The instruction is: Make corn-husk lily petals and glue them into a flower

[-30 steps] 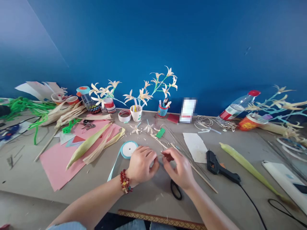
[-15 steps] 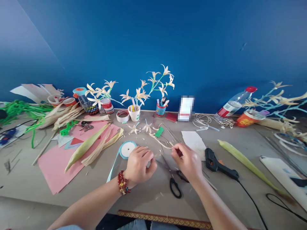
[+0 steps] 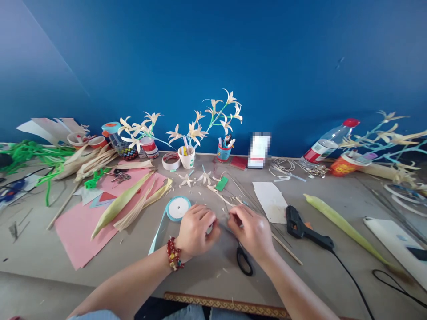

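My left hand (image 3: 199, 229), with a red beaded bracelet (image 3: 173, 254) at the wrist, is curled closed beside a spool of light blue ribbon (image 3: 178, 208). A small pale bit shows between its fingers, too little to name. Fingertips pinched, my right hand (image 3: 252, 231) faces it across a narrow gap; whatever it holds is hidden. Black-handled scissors (image 3: 244, 262) lie partly under the right hand. Just beyond the hands are small cream flowers (image 3: 205, 176), a green piece (image 3: 221, 183) and pale scraps.
A black glue gun (image 3: 307, 231) with its cord, a thin wooden stick (image 3: 287, 250) and a white paper (image 3: 268, 201) lie to the right. Corn husks (image 3: 120, 206) rest on pink sheets (image 3: 78, 235) at left. Cups with husk flowers (image 3: 187, 156) and a tilted bottle (image 3: 328, 144) line the wall.
My right hand has shifted left, closer to my left hand, and covers more of the scissors. More of the wooden stick shows. My left hand has barely moved.
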`<state>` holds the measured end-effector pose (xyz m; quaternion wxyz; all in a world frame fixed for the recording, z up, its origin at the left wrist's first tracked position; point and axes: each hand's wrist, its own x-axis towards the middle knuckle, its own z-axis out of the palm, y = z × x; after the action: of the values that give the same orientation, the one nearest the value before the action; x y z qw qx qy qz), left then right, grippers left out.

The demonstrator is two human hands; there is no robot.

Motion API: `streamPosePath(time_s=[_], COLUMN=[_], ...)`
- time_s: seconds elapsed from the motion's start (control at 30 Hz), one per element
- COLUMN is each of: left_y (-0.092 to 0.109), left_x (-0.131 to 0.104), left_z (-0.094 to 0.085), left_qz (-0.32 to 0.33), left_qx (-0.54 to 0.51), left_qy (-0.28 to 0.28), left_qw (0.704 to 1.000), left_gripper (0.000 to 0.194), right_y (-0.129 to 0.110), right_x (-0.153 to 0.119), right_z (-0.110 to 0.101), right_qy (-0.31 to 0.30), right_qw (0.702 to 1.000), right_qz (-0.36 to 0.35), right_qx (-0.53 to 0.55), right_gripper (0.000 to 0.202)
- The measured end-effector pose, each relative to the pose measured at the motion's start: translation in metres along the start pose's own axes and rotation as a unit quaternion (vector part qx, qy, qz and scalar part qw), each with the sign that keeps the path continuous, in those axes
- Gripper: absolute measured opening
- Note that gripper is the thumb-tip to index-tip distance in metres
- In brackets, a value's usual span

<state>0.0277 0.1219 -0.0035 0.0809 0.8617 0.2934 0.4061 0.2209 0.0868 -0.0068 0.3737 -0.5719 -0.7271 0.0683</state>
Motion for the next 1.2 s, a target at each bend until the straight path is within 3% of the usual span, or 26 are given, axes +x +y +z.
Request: streamPosePath(time_s=[0.07, 0.17, 0.2, 0.27, 0.37, 0.47, 0.57, 0.63, 0.7, 0.8, 0.87, 0.97, 1.07, 1.13, 1.2], left_y=[-0.001, -0.003, -0.004, -0.006, -0.009, -0.010, -0.008, -0.004, -0.001, 0.001, 0.000, -0.001, -0.001, -0.001, 0.000], left_x=[0.000, 0.000, 0.000, 0.000, 0.000, 0.000, -0.001, -0.002, -0.003, -0.004, -0.005, -0.005, -0.002, 0.000, 0.000], left_z=[-0.002, -0.005, -0.006, -0.006, -0.005, -0.005, -0.004, -0.003, 0.000, 0.005, 0.008, 0.009, 0.007, 0.006, 0.005], left_qz=[0.002, 0.027, 0.040, 0.064, 0.081, 0.094, 0.048, -0.063, -0.200, -0.318, -0.343, -0.371, -0.394, -0.402, -0.401], left_qx=[0.002, -0.007, -0.011, -0.018, -0.022, -0.029, -0.073, -0.165, -0.319, -0.524, -0.582, -0.609, -0.631, -0.640, -0.634], left_qy=[0.018, 0.025, 0.028, 0.039, 0.052, 0.050, 0.036, 0.017, -0.017, -0.059, -0.051, -0.028, -0.032, -0.037, -0.037], left_qw=[1.000, 0.999, 0.999, 0.997, 0.995, 0.994, 0.996, 0.984, 0.926, 0.788, 0.735, 0.701, 0.668, 0.654, 0.660], left_gripper=[0.019, 0.013, 0.012, 0.017, 0.022, 0.025, 0.026, 0.020, 0.013, 0.019, 0.020, 0.019, 0.021, 0.022, 0.023], right_y=[0.005, 0.001, -0.003, -0.012, -0.021, -0.021, -0.019, -0.018, -0.019, -0.020, -0.021, -0.019, -0.017, -0.017, -0.017], right_x=[0.002, 0.003, 0.003, 0.001, -0.001, -0.001, -0.001, -0.001, 0.000, 0.001, 0.002, 0.003, 0.002, 0.002, 0.001], right_z=[-0.005, -0.005, -0.004, 0.001, 0.004, 0.003, 0.000, -0.002, -0.004, -0.005, -0.005, -0.004, -0.004, -0.004, -0.005], right_qy=[0.026, -0.017, -0.053, -0.118, -0.156, -0.176, -0.183, -0.176, -0.170, -0.170, -0.173, -0.169, -0.175, -0.181, -0.180], right_qw=[0.999, 0.973, 0.946, 0.862, 0.747, 0.703, 0.711, 0.737, 0.766, 0.801, 0.819, 0.838, 0.838, 0.832, 0.828], right_qz=[0.043, 0.116, 0.139, 0.186, 0.257, 0.294, 0.292, 0.272, 0.249, 0.224, 0.210, 0.198, 0.195, 0.195, 0.201], right_qx=[0.015, 0.199, 0.289, 0.457, 0.593, 0.624, 0.613, 0.593, 0.567, 0.528, 0.505, 0.479, 0.478, 0.487, 0.492], right_gripper=[0.011, 0.019, 0.023, 0.027, 0.026, 0.026, 0.027, 0.027, 0.028, 0.027, 0.028, 0.027, 0.024, 0.024, 0.025])
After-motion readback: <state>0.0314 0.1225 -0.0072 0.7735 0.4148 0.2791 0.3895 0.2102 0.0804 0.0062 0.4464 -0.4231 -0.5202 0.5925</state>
